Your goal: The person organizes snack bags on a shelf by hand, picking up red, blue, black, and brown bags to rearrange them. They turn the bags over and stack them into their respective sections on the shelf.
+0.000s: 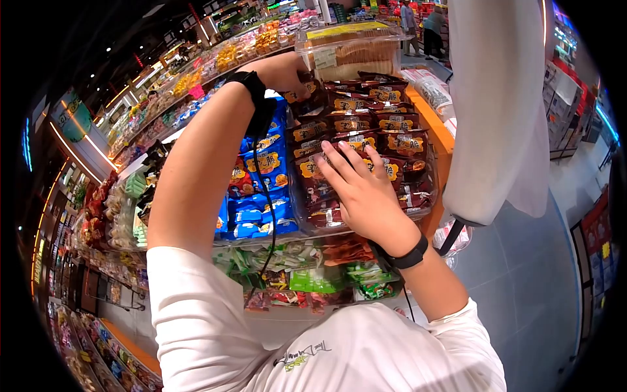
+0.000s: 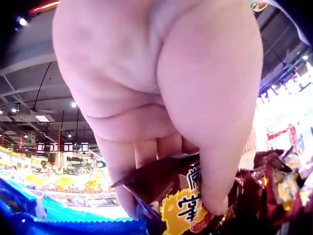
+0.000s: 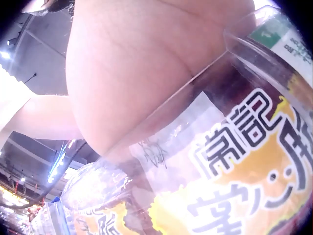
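Packet [image 2: 168,195] pinched in your left hand [image 1: 289,72], tub's [image 1: 320,230] far left, print facing wrist, long axis unclear; your right hand [image 1: 367,196] straight-fingered over tub.

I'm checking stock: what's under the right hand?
Brown snack packets lie under and around the right hand. The parts it covers can't be seen, nor anything directly beneath those.

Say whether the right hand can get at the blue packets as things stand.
Likely yes: the right hand is spread over the adjoining brown packets, and the front blue packets look uncovered from above, though a black cable dangles across them.
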{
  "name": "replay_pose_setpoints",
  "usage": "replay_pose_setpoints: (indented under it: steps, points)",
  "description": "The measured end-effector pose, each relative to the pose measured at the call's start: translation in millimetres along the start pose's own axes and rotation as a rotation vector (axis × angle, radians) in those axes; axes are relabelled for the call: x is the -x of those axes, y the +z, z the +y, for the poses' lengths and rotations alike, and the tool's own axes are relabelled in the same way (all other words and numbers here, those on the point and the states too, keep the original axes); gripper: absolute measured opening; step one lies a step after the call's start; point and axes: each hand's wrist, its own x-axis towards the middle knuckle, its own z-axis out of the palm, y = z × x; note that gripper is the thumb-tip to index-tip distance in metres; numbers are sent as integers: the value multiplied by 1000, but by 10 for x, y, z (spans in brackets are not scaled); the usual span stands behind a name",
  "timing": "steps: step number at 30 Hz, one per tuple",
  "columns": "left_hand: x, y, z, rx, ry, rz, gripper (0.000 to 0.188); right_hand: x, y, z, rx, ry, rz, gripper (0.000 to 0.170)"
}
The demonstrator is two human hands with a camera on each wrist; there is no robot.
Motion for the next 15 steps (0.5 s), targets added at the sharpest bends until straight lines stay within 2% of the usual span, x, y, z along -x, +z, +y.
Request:
replay_pose_setpoints:
  steps: [4,8,11,15]
  points:
    - [-152,202,-85,-88,4,-33,39,-3,-6,3,-14,1,1,81]
    - [-337,411,-282,-135,121,-5,54,-9,-39,-2,28,-6,3,74]
    - [-115,341,-24,-124,22,-48,65,0,-25,-4,30,-9,14,76]
    - [-43,248,-103,-24,13,-20,75,0,-48,-7,27,-3,-18,80]
